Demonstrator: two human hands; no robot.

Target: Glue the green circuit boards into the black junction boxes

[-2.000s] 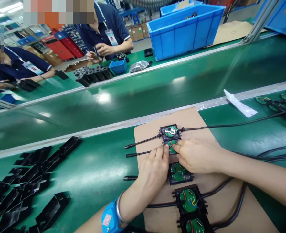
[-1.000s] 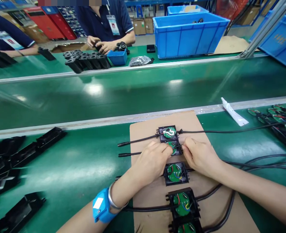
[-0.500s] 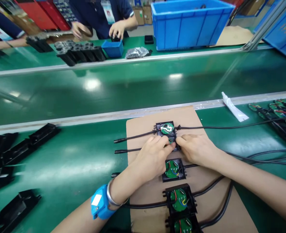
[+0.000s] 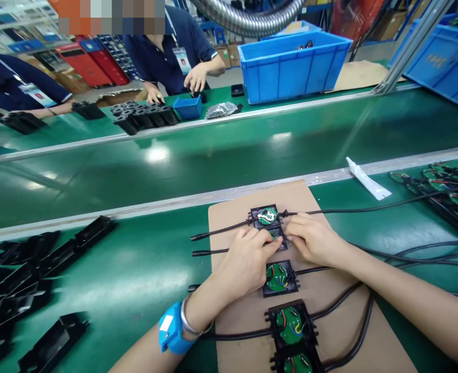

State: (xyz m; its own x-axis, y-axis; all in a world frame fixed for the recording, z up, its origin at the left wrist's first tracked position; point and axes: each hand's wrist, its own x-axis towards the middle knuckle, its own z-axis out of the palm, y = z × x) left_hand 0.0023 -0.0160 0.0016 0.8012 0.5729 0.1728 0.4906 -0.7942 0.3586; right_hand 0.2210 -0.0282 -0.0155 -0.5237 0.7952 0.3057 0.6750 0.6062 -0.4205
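A column of black plastic housings with green circuit boards lies on a cardboard sheet (image 4: pixel 236 207). My left hand (image 4: pixel 248 254), with a blue wrist strap (image 4: pixel 172 329) and a metal bangle, is closed over the second black housing (image 4: pixel 285 243) from the top, its fingertips at the green board inside. Against that housing's right side, my right hand (image 4: pixel 314 241) is pinched where the cable comes in; the cable end is hidden by the fingers. Above them sits a housing with a white-smeared board (image 4: pixel 267 215). Below are a wired board (image 4: pixel 277 278) and another wired board (image 4: pixel 291 325) in their housings.
A white tube (image 4: pixel 368 178) lies to the right, near a pile of cabled boards (image 4: pixel 442 178). Empty black shells (image 4: pixel 58 342) lie at left. Beyond the green belt (image 4: pixel 213 150), two people work beside black parts (image 4: pixel 143 116) and a large blue bin (image 4: pixel 291 67).
The view has tilted up and shifted, so the scene sits lower and further right. My hands stay at the same housing, with the right fingers slightly rearranged.
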